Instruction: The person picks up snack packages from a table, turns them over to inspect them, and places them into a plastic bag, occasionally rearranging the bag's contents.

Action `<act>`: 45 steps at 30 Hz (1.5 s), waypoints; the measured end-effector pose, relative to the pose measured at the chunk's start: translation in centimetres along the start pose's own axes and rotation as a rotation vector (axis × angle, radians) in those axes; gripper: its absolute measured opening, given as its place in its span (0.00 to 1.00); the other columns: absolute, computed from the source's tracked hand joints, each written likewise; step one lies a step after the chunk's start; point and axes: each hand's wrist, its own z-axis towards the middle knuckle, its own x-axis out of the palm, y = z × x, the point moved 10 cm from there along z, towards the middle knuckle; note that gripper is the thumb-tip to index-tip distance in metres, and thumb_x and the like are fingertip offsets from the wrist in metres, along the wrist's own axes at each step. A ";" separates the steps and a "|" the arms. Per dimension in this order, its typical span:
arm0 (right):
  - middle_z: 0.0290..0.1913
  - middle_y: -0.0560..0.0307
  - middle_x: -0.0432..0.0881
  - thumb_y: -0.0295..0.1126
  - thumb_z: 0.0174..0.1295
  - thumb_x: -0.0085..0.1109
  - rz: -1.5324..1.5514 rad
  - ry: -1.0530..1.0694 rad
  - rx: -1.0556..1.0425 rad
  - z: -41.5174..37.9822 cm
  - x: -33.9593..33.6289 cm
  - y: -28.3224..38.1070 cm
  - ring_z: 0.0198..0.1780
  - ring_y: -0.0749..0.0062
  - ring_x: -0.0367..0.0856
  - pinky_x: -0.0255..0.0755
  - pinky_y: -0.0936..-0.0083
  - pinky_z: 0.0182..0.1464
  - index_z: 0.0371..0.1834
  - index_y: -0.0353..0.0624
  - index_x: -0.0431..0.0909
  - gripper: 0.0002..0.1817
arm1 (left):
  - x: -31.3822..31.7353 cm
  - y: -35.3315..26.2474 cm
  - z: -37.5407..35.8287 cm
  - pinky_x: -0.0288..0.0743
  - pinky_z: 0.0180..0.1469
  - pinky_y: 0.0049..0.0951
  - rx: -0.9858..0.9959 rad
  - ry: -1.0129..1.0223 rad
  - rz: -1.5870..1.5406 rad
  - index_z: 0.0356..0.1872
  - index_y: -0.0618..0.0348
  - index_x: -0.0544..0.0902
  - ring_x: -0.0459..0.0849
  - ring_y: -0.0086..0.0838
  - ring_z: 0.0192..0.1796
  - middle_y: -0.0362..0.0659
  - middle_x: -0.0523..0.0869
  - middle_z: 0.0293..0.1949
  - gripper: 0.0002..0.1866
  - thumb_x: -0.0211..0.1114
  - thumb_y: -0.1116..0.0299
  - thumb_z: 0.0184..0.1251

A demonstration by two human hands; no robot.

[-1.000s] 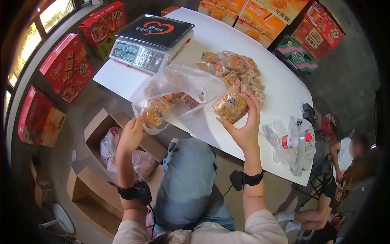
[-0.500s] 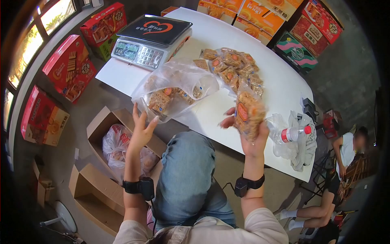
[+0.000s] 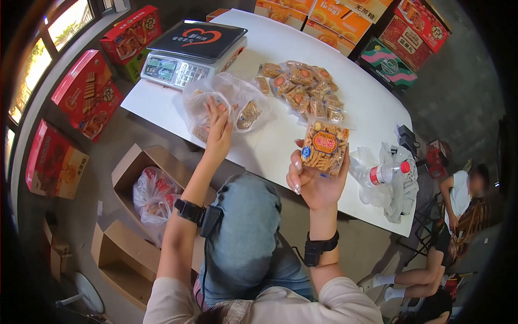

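Note:
In my right hand [image 3: 321,186] is a clear packet of crunchy fried-noodle snack [image 3: 325,146], upright, its orange label facing me. My left hand [image 3: 218,135] reaches to the mouth of a thin plastic bag [image 3: 253,102] at the table's near edge. Its fingers are stretched out over the opening and touch the bag. Brown snack packets show inside the bag, partly hidden by film and fingers. Just beyond my right hand lies a loose pile of similar snack packets [image 3: 302,86] on the white table [image 3: 372,113].
A digital scale [image 3: 194,54] stands at the table's back left. Near the right end lie a red-capped bottle [image 3: 388,174] and crumpled plastic bags [image 3: 396,202]. Gift boxes [image 3: 89,94] line the left wall. Open cartons [image 3: 127,259] sit on the floor. A person [image 3: 458,194] sits at the right.
My left hand has moved up and right into the bag's mouth, and the bag has slumped smaller. My right hand has turned the packet so its label faces me.

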 end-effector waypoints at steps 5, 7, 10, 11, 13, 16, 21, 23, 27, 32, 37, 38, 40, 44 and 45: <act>0.34 0.46 0.70 0.68 0.57 0.29 0.024 0.053 0.005 0.0 0.2 -0.3 0.21 0.61 0.70 0.63 0.70 0.23 0.57 0.28 0.60 0.47 | 1.8 1.8 2.5 0.19 0.63 0.59 0.081 0.016 -0.051 0.59 0.55 0.72 0.31 0.43 0.73 0.51 0.43 0.71 0.19 0.48 0.71 0.66; 0.34 0.46 0.71 0.68 0.57 0.30 0.048 0.067 0.005 -0.2 0.2 -0.1 0.21 0.61 0.70 0.63 0.70 0.22 0.57 0.28 0.60 0.47 | 1.8 3.0 2.8 0.19 0.64 0.56 -0.048 -0.003 -0.097 0.58 0.56 0.72 0.31 0.43 0.73 0.51 0.43 0.71 0.19 0.48 0.71 0.66; 0.33 0.45 0.71 0.67 0.58 0.30 0.025 0.048 0.003 -0.6 -0.3 0.1 0.21 0.61 0.70 0.63 0.70 0.22 0.57 0.27 0.60 0.46 | 1.1 2.7 1.7 0.31 0.69 0.45 -0.121 0.052 -0.049 0.58 0.61 0.71 0.38 0.40 0.73 0.50 0.45 0.71 0.19 0.49 0.70 0.66; 0.33 0.45 0.71 0.67 0.58 0.30 0.028 0.045 0.003 -0.8 -0.5 0.0 0.21 0.61 0.70 0.63 0.70 0.22 0.57 0.27 0.60 0.46 | 0.1 3.2 1.0 0.39 0.68 0.39 -0.231 -0.008 -0.185 0.58 0.63 0.70 0.44 0.38 0.72 0.50 0.49 0.70 0.20 0.49 0.70 0.66; 0.33 0.43 0.72 0.66 0.58 0.30 0.064 0.060 0.011 -1.1 -1.0 -0.2 0.21 0.61 0.71 0.63 0.70 0.22 0.57 0.26 0.59 0.47 | -1.4 2.7 -0.2 0.47 0.67 0.33 -0.340 -0.068 -0.319 0.58 0.65 0.69 0.51 0.37 0.71 0.49 0.52 0.70 0.20 0.49 0.70 0.66; 0.33 0.38 0.75 0.69 0.57 0.24 0.156 0.164 0.049 -1.5 -0.7 -0.5 0.25 0.54 0.74 0.68 0.67 0.26 0.56 0.25 0.61 0.49 | -5.3 1.0 -2.2 0.58 0.62 0.30 -0.481 -0.271 -0.170 0.55 0.68 0.69 0.65 0.34 0.64 0.49 0.65 0.63 0.19 0.51 0.69 0.65; 0.48 0.33 0.70 0.68 0.56 0.33 0.179 0.098 -0.024 -1.6 -0.6 -0.7 0.46 0.47 0.71 0.65 0.57 0.45 0.60 0.28 0.57 0.48 | -8.1 -9.9 -3.4 0.63 0.58 0.29 -0.169 -0.562 -0.332 0.50 0.67 0.68 0.72 0.32 0.54 0.49 0.75 0.49 0.16 0.51 0.69 0.64; 0.54 0.30 0.67 0.69 0.55 0.34 0.175 0.060 -0.089 -1.5 -0.4 -0.6 0.55 0.44 0.68 0.62 0.53 0.54 0.62 0.31 0.55 0.49 | -4.8 -12.1 -3.4 0.63 0.57 0.29 -0.217 -0.300 -0.448 0.50 0.67 0.68 0.73 0.31 0.53 0.48 0.75 0.48 0.17 0.50 0.66 0.65; 0.66 0.30 0.51 0.67 0.51 0.48 -0.427 0.012 -0.407 -2.1 1.5 1.9 0.69 0.45 0.50 0.44 0.56 0.68 0.67 0.40 0.50 0.49 | 3.2 -13.9 -5.4 0.64 0.53 0.25 -0.356 0.171 -0.820 0.50 0.67 0.67 0.73 0.26 0.47 0.46 0.74 0.44 0.16 0.50 0.65 0.69; 0.71 0.40 0.46 0.63 0.46 0.58 -1.342 -0.027 -0.462 -2.6 1.2 1.1 0.72 0.48 0.40 0.42 0.55 0.68 0.69 0.47 0.51 0.51 | 6.6 -11.9 -8.7 0.63 0.54 0.24 -0.514 0.441 -0.925 0.55 0.67 0.66 0.71 0.22 0.48 0.42 0.74 0.45 0.21 0.48 0.60 0.71; 0.70 0.45 0.50 0.43 0.45 0.68 -1.260 0.104 -0.436 -2.5 0.3 1.6 0.72 0.54 0.44 0.40 0.60 0.69 0.68 0.41 0.52 0.48 | 2.7 -10.1 -7.3 0.67 0.51 0.23 -0.527 -0.028 -0.841 0.49 0.67 0.67 0.73 0.21 0.48 0.41 0.75 0.45 0.20 0.63 0.68 0.60; 0.70 0.45 0.50 0.43 0.45 0.68 -1.252 0.105 -0.432 -2.3 -0.6 2.2 0.72 0.54 0.44 0.40 0.60 0.69 0.68 0.41 0.52 0.48 | 2.5 -10.0 -7.3 0.67 0.51 0.23 -0.532 -0.031 -0.834 0.49 0.67 0.67 0.73 0.21 0.48 0.41 0.75 0.45 0.20 0.63 0.68 0.60; 0.70 0.46 0.53 0.35 0.45 0.68 -1.418 -0.066 -0.354 -1.2 -4.2 3.6 0.71 0.58 0.48 0.43 0.65 0.70 0.68 0.39 0.51 0.47 | 0.8 -10.0 -7.1 0.68 0.50 0.23 -0.502 -0.147 -0.598 0.49 0.67 0.66 0.74 0.22 0.47 0.43 0.75 0.44 0.22 0.64 0.70 0.58; 0.68 0.48 0.55 0.38 0.52 0.63 -1.588 -0.493 -0.407 1.7 -13.1 9.8 0.70 0.60 0.50 0.41 0.60 0.69 0.67 0.38 0.50 0.42 | 0.1 -9.3 -7.3 0.68 0.50 0.24 -0.507 -0.195 -0.584 0.49 0.67 0.65 0.74 0.23 0.46 0.44 0.75 0.43 0.23 0.66 0.70 0.57; 0.68 0.46 0.56 0.39 0.53 0.62 -1.637 -0.601 -0.467 2.5 -15.1 11.6 0.70 0.58 0.51 0.42 0.59 0.69 0.67 0.38 0.51 0.42 | 0.3 -9.0 -7.3 0.68 0.50 0.24 -0.525 -0.177 -0.581 0.49 0.67 0.65 0.73 0.23 0.47 0.44 0.75 0.43 0.24 0.66 0.70 0.56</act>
